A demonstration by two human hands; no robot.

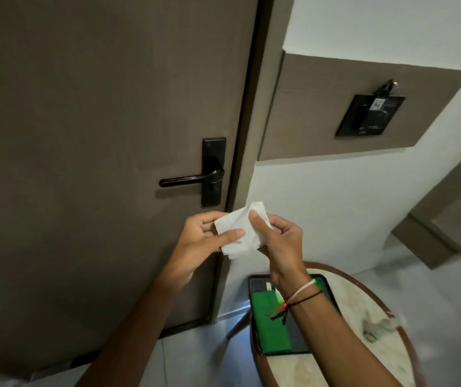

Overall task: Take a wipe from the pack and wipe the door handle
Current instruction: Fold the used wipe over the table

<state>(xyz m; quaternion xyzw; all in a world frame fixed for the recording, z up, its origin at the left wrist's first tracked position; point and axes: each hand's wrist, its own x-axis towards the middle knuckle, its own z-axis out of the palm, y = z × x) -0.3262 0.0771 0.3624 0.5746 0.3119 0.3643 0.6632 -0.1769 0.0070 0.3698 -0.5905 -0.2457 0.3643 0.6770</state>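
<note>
A white wipe is held between both hands in front of the door, folded in several layers. My left hand pinches its left edge with the thumb on top. My right hand grips its right side. The black lever door handle on its black backplate sits on the brown door, a short way above and left of the wipe, untouched. The green and dark wipe pack lies flat on the round table below my right wrist.
The round marble-topped table with a dark rim stands at the lower right, close to the door frame. A black card holder panel hangs on the wall to the right. Pale floor shows below.
</note>
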